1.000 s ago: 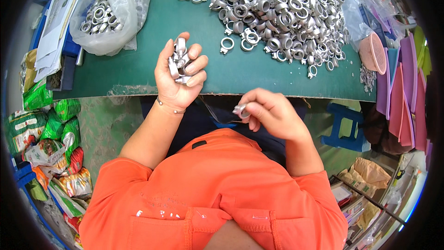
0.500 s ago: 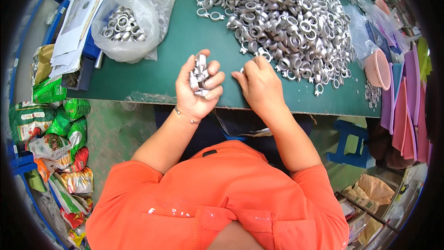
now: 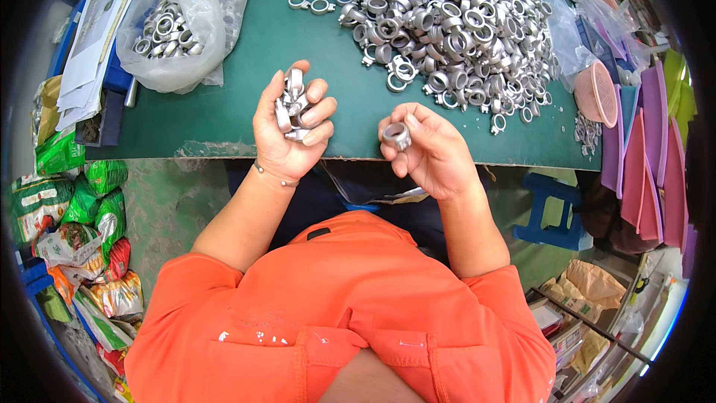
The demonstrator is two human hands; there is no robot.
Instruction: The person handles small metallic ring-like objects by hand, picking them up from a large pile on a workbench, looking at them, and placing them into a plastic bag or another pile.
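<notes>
Metal rings: I see a stack (image 3: 293,104) gripped in my left hand (image 3: 287,130)
R hand (image 3: 425,149): fingers pinching one ring (image 3: 397,135)
Pile (image 3: 440,22): on green table (image 3: 239,104), just beyond both hands

At the table's far left corner I see a clear plastic bag (image 3: 181,26), crumpled and open at the top, holding silver metal rings. Just left of it lie white printed paper sheets (image 3: 101,19), stacked at a slant over a blue crate (image 3: 119,75). On the floor at my left, green and red printed foil pouches (image 3: 82,216) are heaped together. At lower right, a crumpled brown paper bag (image 3: 589,287) sits beside stacked flat cartons (image 3: 556,321). More clear plastic wrapping (image 3: 574,26) lies at the table's right end.
</notes>
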